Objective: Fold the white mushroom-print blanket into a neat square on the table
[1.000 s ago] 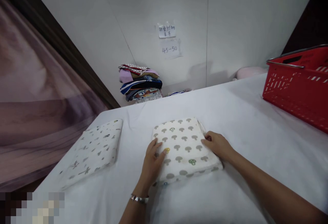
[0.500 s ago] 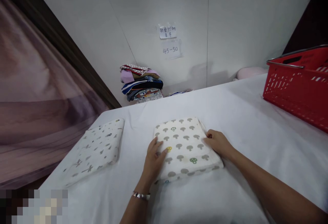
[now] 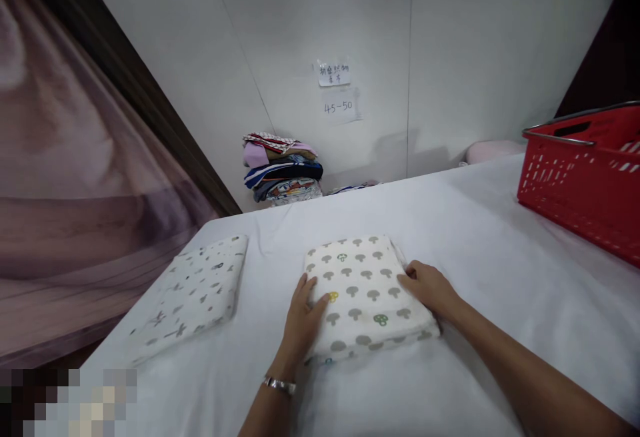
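A folded white cloth [image 3: 357, 290] printed with grey mushrooms, plus a few green and yellow ones, lies flat on the white-covered table. At its left edge is my left hand [image 3: 303, 314], thumb on top and fingers along the side, gripping it loosely; a silver bracelet circles that wrist. My right hand [image 3: 429, 289] pinches the right edge, its thumb over the cloth and its other fingers curled, partly hidden. Farther left lies a second folded white cloth [image 3: 200, 290] with a small grey leaf-like print, untouched by either hand.
A red plastic basket [image 3: 580, 190] with a metal handle stands at the right of the table [image 3: 450, 217]. Behind the far edge rises a stack of folded fabrics [image 3: 283, 167] against the wall. A pinkish curtain [image 3: 100, 177] hangs at left. Handwritten paper signs [image 3: 338, 105] are on the wall.
The whole view has shifted slightly, so everything sits a little lower and farther right. Both hands stay at the sides of the mushroom-print cloth, which looks unchanged.
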### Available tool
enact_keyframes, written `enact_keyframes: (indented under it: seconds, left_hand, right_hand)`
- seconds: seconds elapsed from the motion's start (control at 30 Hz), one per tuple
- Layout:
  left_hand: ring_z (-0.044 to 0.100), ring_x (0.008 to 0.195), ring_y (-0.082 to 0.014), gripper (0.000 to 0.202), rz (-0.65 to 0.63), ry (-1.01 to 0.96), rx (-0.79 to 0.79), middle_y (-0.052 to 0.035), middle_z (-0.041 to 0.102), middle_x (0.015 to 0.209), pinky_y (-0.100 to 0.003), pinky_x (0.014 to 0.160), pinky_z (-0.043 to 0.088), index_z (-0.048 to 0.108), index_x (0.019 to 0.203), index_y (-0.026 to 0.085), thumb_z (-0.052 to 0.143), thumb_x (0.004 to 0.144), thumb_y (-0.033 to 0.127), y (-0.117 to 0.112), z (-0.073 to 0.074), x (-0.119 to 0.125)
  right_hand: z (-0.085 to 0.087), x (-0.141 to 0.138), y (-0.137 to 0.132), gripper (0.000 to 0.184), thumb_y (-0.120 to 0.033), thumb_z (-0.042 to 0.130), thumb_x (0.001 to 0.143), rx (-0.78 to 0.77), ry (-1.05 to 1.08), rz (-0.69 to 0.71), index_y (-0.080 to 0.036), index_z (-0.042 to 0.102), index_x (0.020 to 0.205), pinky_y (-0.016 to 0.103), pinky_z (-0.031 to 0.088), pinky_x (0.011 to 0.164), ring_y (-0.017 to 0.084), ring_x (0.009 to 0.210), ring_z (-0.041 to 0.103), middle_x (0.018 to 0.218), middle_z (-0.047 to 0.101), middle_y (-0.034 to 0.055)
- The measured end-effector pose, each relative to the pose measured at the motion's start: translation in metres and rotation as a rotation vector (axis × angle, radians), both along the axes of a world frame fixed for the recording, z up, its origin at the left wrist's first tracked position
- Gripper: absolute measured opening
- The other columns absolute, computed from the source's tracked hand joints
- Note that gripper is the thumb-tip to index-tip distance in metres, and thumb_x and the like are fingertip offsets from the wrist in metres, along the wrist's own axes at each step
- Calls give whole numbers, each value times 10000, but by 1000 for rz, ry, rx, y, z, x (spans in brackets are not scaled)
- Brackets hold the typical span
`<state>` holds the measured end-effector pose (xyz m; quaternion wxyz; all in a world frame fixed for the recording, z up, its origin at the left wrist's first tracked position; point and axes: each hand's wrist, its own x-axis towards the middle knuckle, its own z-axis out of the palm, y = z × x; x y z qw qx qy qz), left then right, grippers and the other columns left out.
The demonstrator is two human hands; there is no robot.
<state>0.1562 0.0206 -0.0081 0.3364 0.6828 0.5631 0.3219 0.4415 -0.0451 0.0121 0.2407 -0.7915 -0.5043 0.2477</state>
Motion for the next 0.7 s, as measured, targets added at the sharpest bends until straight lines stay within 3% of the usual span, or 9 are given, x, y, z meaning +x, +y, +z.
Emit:
enact_keyframes:
  seconds: [0.23, 0.47, 0.7]
  left_hand:
    - [272, 1343, -230, 469, -9, -39, 8, -81, 320, 1449, -396, 1116, 229, 548, 1196, 190, 613, 763, 358, 4, -3, -4]
    - [281, 1340, -232, 445, 0, -33, -5, -79, 326, 1446, -402, 1109, 243, 572, 1174, 210, 622, 757, 356, 4, -2, -4]
    - [296, 1332, -236, 441, 18, -45, -14, -77, 329, 1445, -394, 1100, 258, 572, 1173, 216, 620, 761, 368, 2, -3, -3]
  right_hand:
    - [2, 3, 2, 118, -304, 505, 743, 109, -20, -5, -203, 529, 689, 254, 314, 588, 154, 690, 530, 738, 621, 11]
    - [-5, 8, 3, 138, -317, 509, 737, 65, 7, 17, -199, 531, 671, 257, 312, 579, 155, 678, 529, 718, 620, 18]
    - [-3, 7, 3, 193, -372, 510, 756, 29, -5, 26, -192, 562, 799, 263, 322, 596, 172, 740, 544, 835, 635, 43]
